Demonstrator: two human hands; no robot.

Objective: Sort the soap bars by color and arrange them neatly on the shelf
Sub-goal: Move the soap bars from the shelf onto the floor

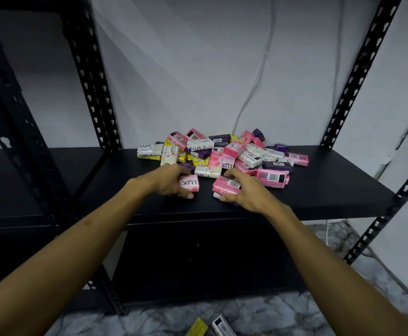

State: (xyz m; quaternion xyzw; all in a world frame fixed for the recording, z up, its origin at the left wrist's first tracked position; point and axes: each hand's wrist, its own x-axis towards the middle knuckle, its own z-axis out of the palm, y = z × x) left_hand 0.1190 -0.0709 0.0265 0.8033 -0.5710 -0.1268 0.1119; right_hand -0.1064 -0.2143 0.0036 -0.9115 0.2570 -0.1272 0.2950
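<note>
Gripped in the left hand (171,181) is one pink bar (189,183), fingers curled round it, its long axis running left to right, label up. Two stacked pink bars (226,186) are clasped by the right hand (247,190), their long axes angled toward the back left; a white bar end shows under the thumb. Both loads sit at the front of the black shelf (319,190). Behind them one mixed pile (222,151) of pink, white, yellow and purple bars is heaped, pointing every way; its count cannot be told. Two bars, one yellow (197,328) and one white (223,326), lie on the floor.
</note>
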